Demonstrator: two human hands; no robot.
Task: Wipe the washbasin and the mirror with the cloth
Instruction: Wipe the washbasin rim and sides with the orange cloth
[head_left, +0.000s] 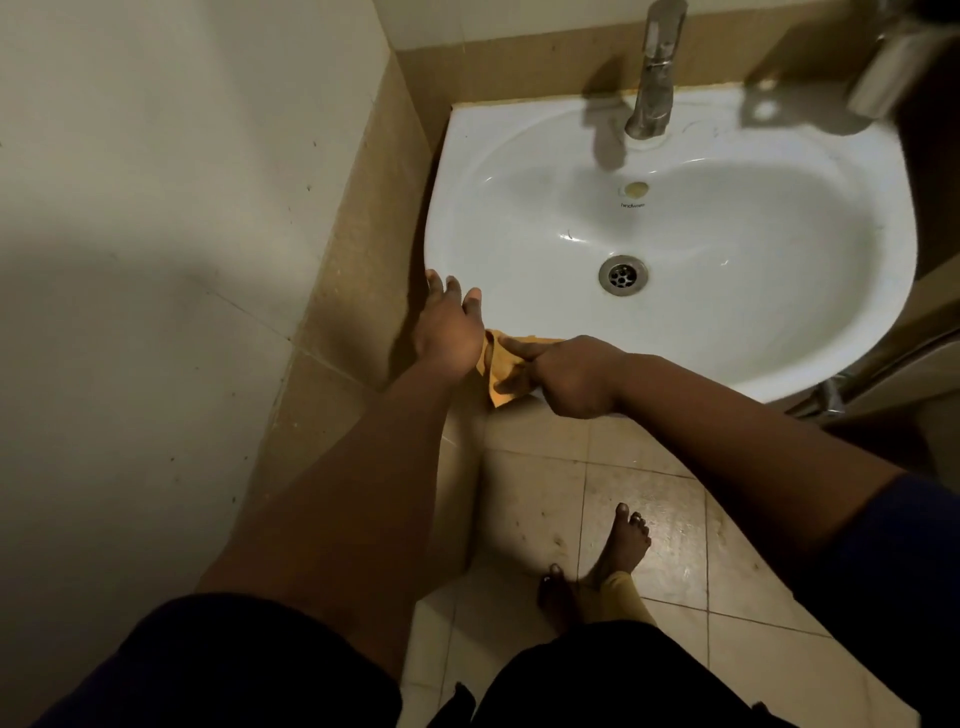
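Note:
A white washbasin (727, 332) fills the upper right, with a metal drain (623, 275) in its bowl and a steel tap (655, 73) at the back. A yellow cloth (500, 366) lies bunched on the basin's front left rim. My right hand (569, 376) is closed on the cloth, one finger pressing it against the rim. My left hand (451, 325) rests flat on the rim's left edge, fingers spread, its palm touching the cloth's end. No mirror is in view.
A tiled wall (156, 234) runs close along the basin's left side, with a beige band at the corner. Below the basin is a beige tiled floor (649, 499) with my bare feet (618, 551). A blurred metal fitting (893, 67) sits top right.

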